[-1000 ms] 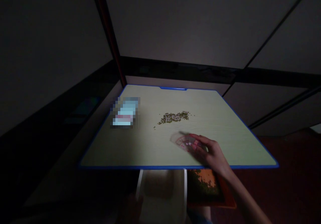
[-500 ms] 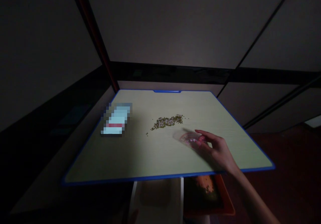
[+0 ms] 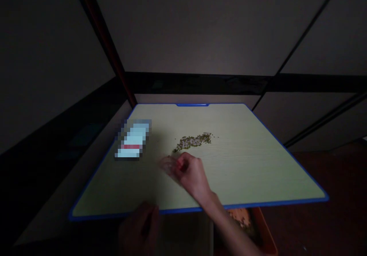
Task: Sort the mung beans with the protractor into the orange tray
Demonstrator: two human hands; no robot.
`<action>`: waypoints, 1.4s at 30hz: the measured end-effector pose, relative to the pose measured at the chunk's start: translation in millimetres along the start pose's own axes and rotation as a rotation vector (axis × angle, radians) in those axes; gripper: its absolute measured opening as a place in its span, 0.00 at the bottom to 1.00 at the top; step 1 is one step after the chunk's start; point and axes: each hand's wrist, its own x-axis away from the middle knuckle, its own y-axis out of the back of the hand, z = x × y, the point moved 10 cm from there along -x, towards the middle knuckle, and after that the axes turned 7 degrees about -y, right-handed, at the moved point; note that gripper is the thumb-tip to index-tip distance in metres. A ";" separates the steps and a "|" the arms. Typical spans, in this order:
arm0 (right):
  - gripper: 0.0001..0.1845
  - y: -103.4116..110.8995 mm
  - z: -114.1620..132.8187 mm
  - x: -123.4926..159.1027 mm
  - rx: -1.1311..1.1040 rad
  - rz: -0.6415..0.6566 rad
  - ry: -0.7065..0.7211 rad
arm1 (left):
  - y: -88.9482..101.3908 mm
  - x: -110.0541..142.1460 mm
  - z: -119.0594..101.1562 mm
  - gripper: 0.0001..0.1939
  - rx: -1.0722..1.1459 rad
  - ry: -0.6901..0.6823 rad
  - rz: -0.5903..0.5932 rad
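"What's the clear item point(image 3: 168, 164) in the right hand point(image 3: 195, 175)?"

"Blurred; its outline smears, and the fingers cover part of it; I can't tell its shape."

"And the left hand point(image 3: 140, 225)?"

"Dim, its fingers hard to separate; the bottom edge cuts it off, along with the pale bin point(image 3: 186, 233) and orange tray point(image 3: 266, 229); the desk point(image 3: 243, 172) hides some of both, and the right forearm point(image 3: 229, 225) covers more tray."

"The bright rectangle point(image 3: 133, 139)?"

"Pixelated; nothing on it reads."

"The heap point(image 3: 193, 141)?"

"Bits too small to identify."
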 end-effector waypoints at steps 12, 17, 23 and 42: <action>0.08 22.9 -16.6 -12.8 0.217 -0.204 -0.089 | -44.5 -32.8 50.8 0.20 0.153 0.411 0.345; 0.05 63.2 -15.2 -17.7 0.218 -0.200 -0.010 | -56.9 -32.7 60.7 0.21 0.176 0.476 0.425; 0.09 62.9 45.9 -85.4 0.517 0.010 0.394 | -59.1 -25.3 66.5 0.21 0.200 0.503 0.412; 0.16 -18.6 40.3 -67.1 0.705 0.505 0.744 | -52.2 -25.6 64.9 0.20 0.180 0.454 0.326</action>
